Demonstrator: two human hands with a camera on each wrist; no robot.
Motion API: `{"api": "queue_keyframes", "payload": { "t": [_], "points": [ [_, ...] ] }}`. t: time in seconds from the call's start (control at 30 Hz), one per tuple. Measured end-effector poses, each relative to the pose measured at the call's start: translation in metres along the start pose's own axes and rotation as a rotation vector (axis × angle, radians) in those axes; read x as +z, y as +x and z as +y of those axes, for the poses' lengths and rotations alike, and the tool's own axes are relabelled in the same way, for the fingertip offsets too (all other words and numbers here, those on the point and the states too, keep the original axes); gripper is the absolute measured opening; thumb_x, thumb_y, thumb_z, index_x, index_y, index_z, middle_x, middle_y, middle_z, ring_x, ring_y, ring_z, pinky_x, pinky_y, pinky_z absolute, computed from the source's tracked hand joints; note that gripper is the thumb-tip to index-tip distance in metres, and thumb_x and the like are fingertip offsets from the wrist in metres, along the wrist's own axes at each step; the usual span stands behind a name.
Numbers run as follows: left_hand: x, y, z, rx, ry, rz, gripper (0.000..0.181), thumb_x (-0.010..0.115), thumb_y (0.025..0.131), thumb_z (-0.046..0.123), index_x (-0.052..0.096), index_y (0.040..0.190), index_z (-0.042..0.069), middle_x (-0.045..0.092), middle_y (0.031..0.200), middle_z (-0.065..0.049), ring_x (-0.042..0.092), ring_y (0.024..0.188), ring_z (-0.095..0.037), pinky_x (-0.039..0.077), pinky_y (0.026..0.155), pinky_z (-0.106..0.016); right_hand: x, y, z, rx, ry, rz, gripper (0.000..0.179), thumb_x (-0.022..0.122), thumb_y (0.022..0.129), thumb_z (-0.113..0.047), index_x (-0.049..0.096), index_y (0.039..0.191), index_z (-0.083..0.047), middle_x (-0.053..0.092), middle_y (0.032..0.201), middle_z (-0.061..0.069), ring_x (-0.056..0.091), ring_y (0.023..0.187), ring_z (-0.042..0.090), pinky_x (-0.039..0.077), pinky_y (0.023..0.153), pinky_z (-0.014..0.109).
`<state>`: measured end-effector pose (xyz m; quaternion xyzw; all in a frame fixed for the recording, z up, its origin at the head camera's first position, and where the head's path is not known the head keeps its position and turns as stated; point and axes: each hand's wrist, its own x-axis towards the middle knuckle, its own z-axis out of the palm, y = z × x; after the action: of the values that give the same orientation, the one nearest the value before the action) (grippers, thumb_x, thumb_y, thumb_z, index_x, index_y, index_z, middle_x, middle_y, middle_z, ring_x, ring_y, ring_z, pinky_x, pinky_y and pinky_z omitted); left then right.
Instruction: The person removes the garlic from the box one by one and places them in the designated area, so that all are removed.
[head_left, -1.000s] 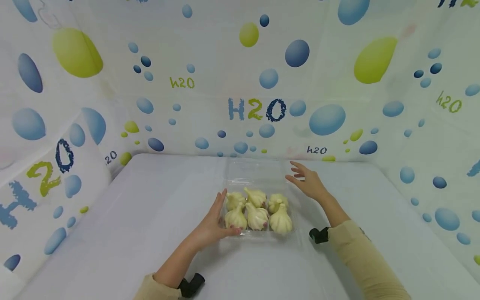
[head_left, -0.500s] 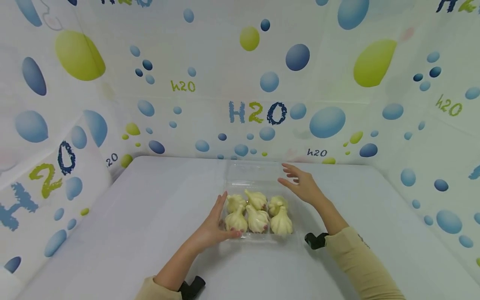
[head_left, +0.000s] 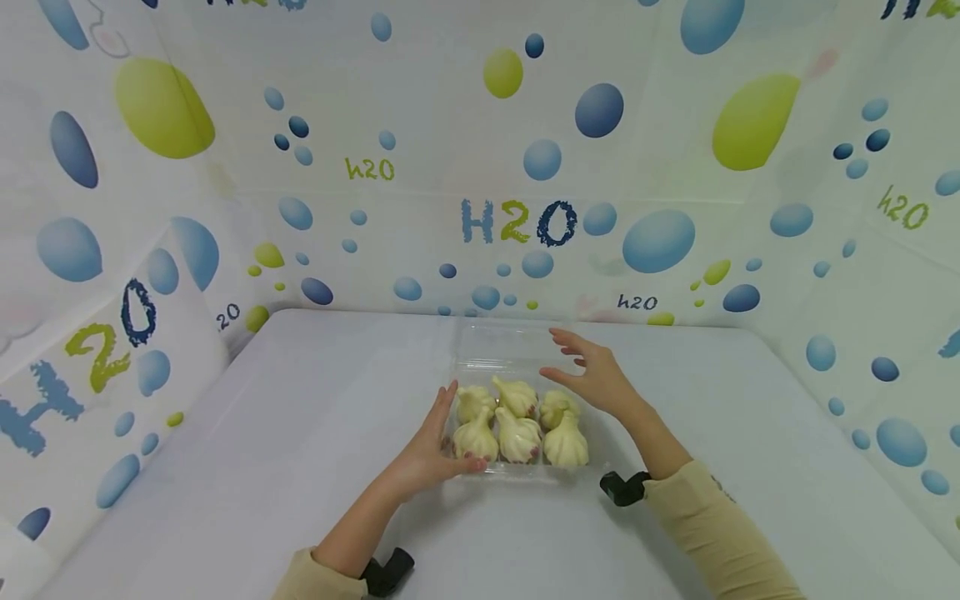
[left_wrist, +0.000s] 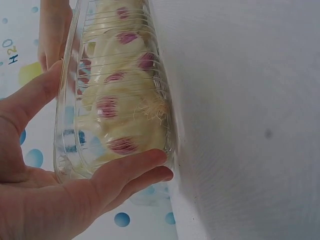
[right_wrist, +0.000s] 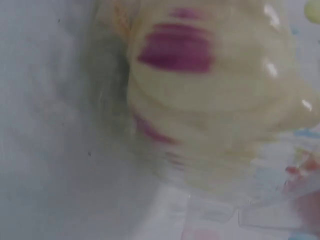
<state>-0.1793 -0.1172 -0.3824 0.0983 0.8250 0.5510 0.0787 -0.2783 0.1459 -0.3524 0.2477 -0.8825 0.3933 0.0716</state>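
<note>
A clear plastic clamshell container (head_left: 517, 472) stands on the table with its lid (head_left: 501, 340) folded back. Inside sit several pale garlic bulbs (head_left: 519, 437) with purple marks. My left hand (head_left: 422, 457) spans the front left corner. In the left wrist view its thumb meets the rim (left_wrist: 64, 122) and its straight fingers (left_wrist: 132, 167) lie along the ribbed side wall. My right hand (head_left: 600, 377), fingers loosely extended and holding nothing, hovers beside the lid above the back right bulbs. Up close in the right wrist view is a blurred garlic bulb (right_wrist: 200, 90).
The white table (head_left: 330, 383) ends at a backdrop (head_left: 420, 108) printed with blue and green drops and H2O lettering. Dark wrist cameras, left camera (head_left: 390, 572) and right camera (head_left: 622, 489), stick out below the sleeves.
My right hand has moved left, from the right of the lid toward its right edge. My left hand stays at the container's corner; the garlic has not moved.
</note>
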Motion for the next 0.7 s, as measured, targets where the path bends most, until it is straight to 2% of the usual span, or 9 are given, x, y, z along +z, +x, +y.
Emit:
{"api": "queue_keyframes", "payload": {
  "t": [0.5, 0.7],
  "points": [
    [0.000, 0.001, 0.002, 0.010, -0.005, -0.013, 0.107, 0.079, 0.071, 0.016, 0.005, 0.148, 0.022, -0.009, 0.151, -0.017, 0.001, 0.136, -0.041, 0.027, 0.099, -0.056, 0.014, -0.003, -0.012, -0.007, 0.041, -0.019, 0.072, 0.071, 0.076, -0.043, 0.043, 0.137, -0.015, 0.050, 0.131, 0.011, 0.050, 0.115, 0.032, 0.038, 0.094, 0.049],
    [-0.001, 0.000, 0.002, 0.015, -0.007, -0.020, 0.106, 0.079, 0.072, 0.017, 0.005, 0.148, 0.021, -0.010, 0.151, -0.017, 0.001, 0.136, -0.041, 0.028, 0.098, -0.057, 0.022, -0.004, -0.018, -0.028, 0.020, -0.042, 0.072, 0.072, 0.076, -0.043, 0.043, 0.137, -0.015, 0.051, 0.131, 0.009, 0.050, 0.115, 0.031, 0.038, 0.096, 0.047]
  ]
}}
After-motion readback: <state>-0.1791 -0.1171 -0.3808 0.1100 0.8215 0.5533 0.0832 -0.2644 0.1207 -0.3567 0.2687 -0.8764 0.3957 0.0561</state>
